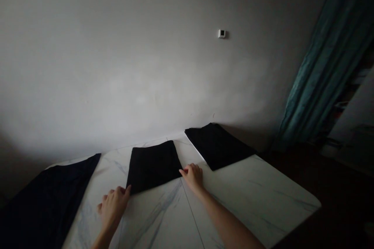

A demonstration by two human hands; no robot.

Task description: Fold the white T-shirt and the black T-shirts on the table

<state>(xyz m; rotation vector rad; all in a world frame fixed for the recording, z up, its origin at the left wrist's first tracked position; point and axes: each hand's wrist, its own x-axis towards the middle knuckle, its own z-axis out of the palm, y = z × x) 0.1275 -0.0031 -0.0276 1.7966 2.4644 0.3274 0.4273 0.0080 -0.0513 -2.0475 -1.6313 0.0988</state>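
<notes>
A folded piece of black cloth (154, 166) lies flat on the marble-patterned table (163, 214) in front of me. My left hand (114, 204) pinches its near left corner between thumb and fingers. At the near right corner, my right hand (192, 176) grips the edge the same way, its fingers curled. Both near corners are partly hidden by the fingertips. What kind of garment the cloth is, I cannot tell.
Another folded black cloth (219, 146) lies at the back right of the table. Dark navy cloth (55, 198) is spread at the left edge. A pale wall (140, 66) stands behind, with a small white device (222, 34). A teal curtain (321, 74) hangs at the right.
</notes>
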